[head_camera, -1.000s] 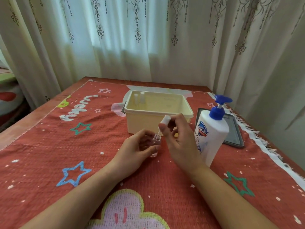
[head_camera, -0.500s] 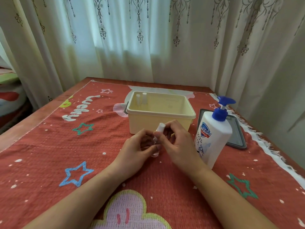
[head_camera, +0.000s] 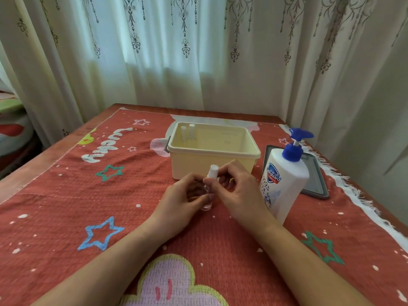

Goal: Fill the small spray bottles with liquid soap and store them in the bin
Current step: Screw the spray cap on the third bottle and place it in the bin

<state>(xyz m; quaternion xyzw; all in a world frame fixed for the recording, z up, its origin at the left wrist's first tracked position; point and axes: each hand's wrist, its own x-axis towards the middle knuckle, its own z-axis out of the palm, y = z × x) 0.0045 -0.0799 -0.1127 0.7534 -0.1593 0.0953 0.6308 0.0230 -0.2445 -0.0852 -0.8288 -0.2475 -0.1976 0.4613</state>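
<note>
The left hand [head_camera: 183,199] had its grip closed around the clear body of a small spray bottle [head_camera: 208,195], which stood upright just in front of the bin [head_camera: 213,149], and the right hand [head_camera: 239,191] pinched the bottle's neck under the white spray cap [head_camera: 213,170], apparently seating or twisting it. The likeliest slip, in my judgement, was a cap put on crooked: cross-threaded, it would leak soap once laid in the bin. A hard twist against a loose hold could also tip the narrow bottle and spill it onto the cloth. The right wrist sat just beside the tall soap dispenser [head_camera: 284,184], so a careless elbow might knock that over too. How full the little bottle was could not be told. Two more white-capped bottles [head_camera: 187,132] stood in the bin's far left corner. A dark lid [head_camera: 313,186] lay behind the dispenser. The counter was covered by a red woven cloth [head_camera: 88,195] with stars and a pink cartoon figure, soft enough to make small bottles unsteady. Patterned pale curtains [head_camera: 198,51] hung close behind.
</note>
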